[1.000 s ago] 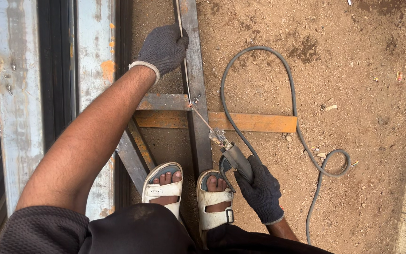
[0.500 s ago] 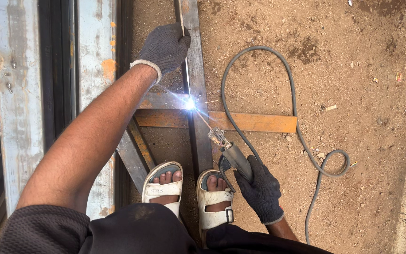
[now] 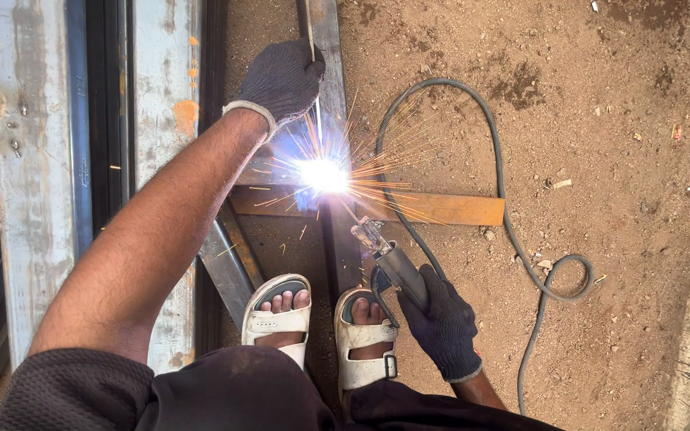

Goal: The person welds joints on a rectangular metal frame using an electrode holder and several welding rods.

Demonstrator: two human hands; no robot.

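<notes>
Gripping the electrode holder [image 3: 397, 267], the right hand [image 3: 441, 327] angles its rod up-left into the sparking joint [image 3: 323, 174], while the left hand [image 3: 279, 78] clasps the upright steel bar [image 3: 331, 96] just above.

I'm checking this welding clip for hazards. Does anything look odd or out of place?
Yes. Sparks fly off the metal bar close to bare toes in open sandals. The left hand steadies the bar; the right hand holds the welding holder. The cable lies looped on the dirt.
</notes>
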